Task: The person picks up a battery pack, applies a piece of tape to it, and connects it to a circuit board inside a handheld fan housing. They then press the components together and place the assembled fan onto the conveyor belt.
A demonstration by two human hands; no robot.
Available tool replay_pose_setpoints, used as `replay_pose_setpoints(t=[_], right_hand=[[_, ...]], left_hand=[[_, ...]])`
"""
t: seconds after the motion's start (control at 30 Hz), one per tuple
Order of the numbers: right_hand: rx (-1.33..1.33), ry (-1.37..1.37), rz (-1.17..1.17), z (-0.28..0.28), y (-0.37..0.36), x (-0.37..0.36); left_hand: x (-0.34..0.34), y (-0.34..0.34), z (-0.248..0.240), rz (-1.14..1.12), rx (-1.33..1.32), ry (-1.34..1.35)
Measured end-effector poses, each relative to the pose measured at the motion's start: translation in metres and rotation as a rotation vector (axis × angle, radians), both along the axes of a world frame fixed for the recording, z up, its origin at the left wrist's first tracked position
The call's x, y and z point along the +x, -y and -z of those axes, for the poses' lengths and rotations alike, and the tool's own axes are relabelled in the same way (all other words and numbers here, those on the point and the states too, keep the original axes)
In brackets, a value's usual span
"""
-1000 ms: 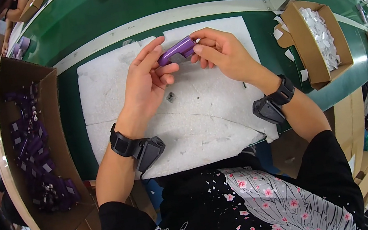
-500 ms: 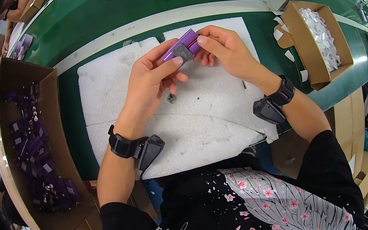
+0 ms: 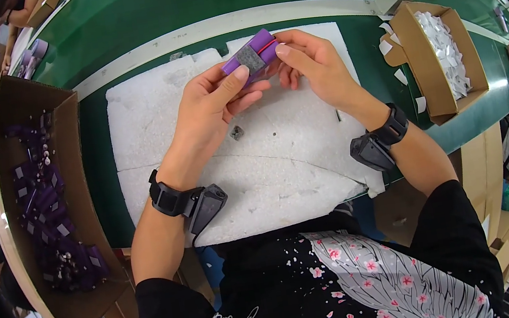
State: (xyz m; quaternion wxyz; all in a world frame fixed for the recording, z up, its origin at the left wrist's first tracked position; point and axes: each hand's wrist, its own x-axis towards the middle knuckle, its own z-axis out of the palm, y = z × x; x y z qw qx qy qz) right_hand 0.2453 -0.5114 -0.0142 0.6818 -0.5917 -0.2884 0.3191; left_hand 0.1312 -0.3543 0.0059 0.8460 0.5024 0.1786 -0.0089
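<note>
A purple battery pack (image 3: 261,40) of side-by-side cylinders is held up over the far part of a white foam board (image 3: 283,174). A grey patch (image 3: 249,58) lies across the cylinders, and a red wire runs along them. My left hand (image 3: 208,99) grips the pack's left end, its thumb pressing at the patch's lower edge. At the right end, the thumb and fingers of my right hand (image 3: 316,66) pinch the pack near the wire. Below my left fingers, a small grey piece (image 3: 236,133) rests on the board.
On the left stands a cardboard box (image 3: 71,155) of purple battery packs. To the right, another box (image 3: 437,90) holds small white pieces, with several scattered beside it. A pale rail (image 3: 226,23) crosses the green table beyond the board. People work at both sides.
The pack has risen slightly and turned, showing more of its grey patch. My left fingers have shifted underneath it. Beyond the rail, a purple item has moved to the right and farther away.
</note>
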Motion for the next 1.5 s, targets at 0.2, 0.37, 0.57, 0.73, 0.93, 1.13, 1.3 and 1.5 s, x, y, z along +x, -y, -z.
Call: replay_pose_setpoints(t=[0.2, 0.37, 0.57, 0.73, 0.93, 1.13, 1.3, 1.5], right_hand=[[-0.013, 0.022, 0.061, -0.001, 0.0, -0.001], [-0.023, 0.038, 0.027, 0.005, 0.001, 0.003], [-0.003, 0.04, -0.011, 0.003, 0.003, 0.003], [0.0, 0.06, -0.112, 0.005, 0.004, 0.009], [0.002, 0.059, -0.125, 0.005, 0.0, 0.01], [0.027, 0.022, -0.065, 0.005, -0.004, 0.011], [0.028, -0.009, -0.082, 0.005, -0.007, 0.015], [0.042, -0.041, -0.113, 0.007, -0.007, 0.018]], left_hand=[[0.0, 0.0, 0.002, 0.005, -0.008, 0.014], [-0.001, 0.001, -0.001, 0.012, 0.032, 0.015], [-0.001, -0.002, 0.001, 0.056, -0.03, 0.01], [-0.002, -0.005, 0.001, 0.098, -0.039, 0.029], [0.001, -0.007, 0.005, 0.075, -0.001, 0.051], [0.001, -0.008, 0.008, 0.015, 0.04, 0.049], [0.003, -0.011, 0.007, 0.018, 0.085, -0.017], [0.005, -0.01, 0.004, 0.064, 0.062, -0.023]])
